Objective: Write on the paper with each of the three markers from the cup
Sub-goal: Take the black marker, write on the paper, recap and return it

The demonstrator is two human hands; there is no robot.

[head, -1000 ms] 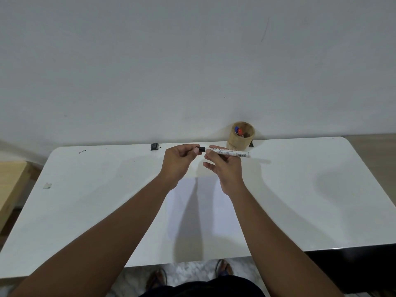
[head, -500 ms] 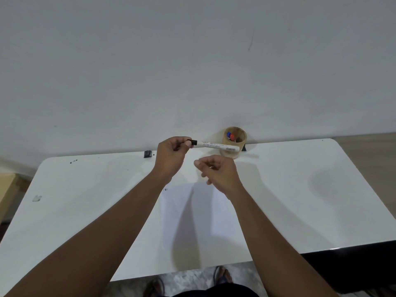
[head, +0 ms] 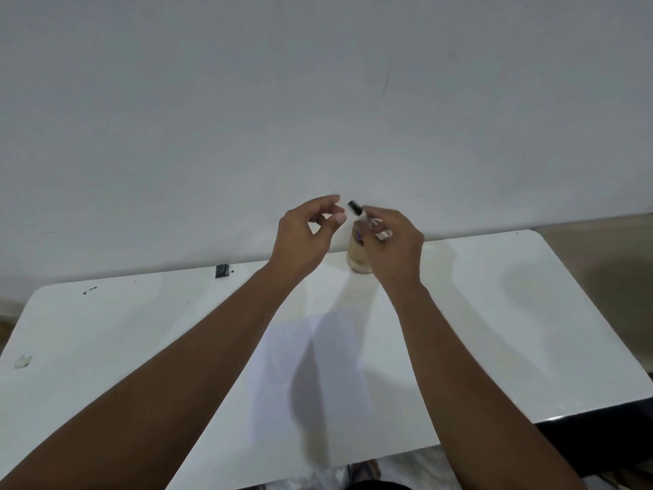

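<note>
My right hand [head: 394, 244] grips a white marker with a black cap [head: 354, 207], tilted, its capped end pointing up and left, above the tan cup [head: 356, 259]. The cup stands at the table's far edge, mostly hidden behind that hand; a blue marker tip [head: 358, 235] shows at its rim. My left hand [head: 305, 236] hovers just left of the marker with thumb and fingers apart and nothing in it. A white sheet of paper [head: 311, 369] lies flat on the white table [head: 512, 330], nearer to me, between my forearms.
A small black object [head: 222, 270] sits at the table's far edge on the left, with black specks [head: 90, 290] further left and a pale scrap [head: 23, 361] near the left edge. The wall rises right behind the table. Feet show below the near edge.
The marker passed from my left hand to my right. Both hands moved away from me toward the cup, and the marker is now tilted above it.
</note>
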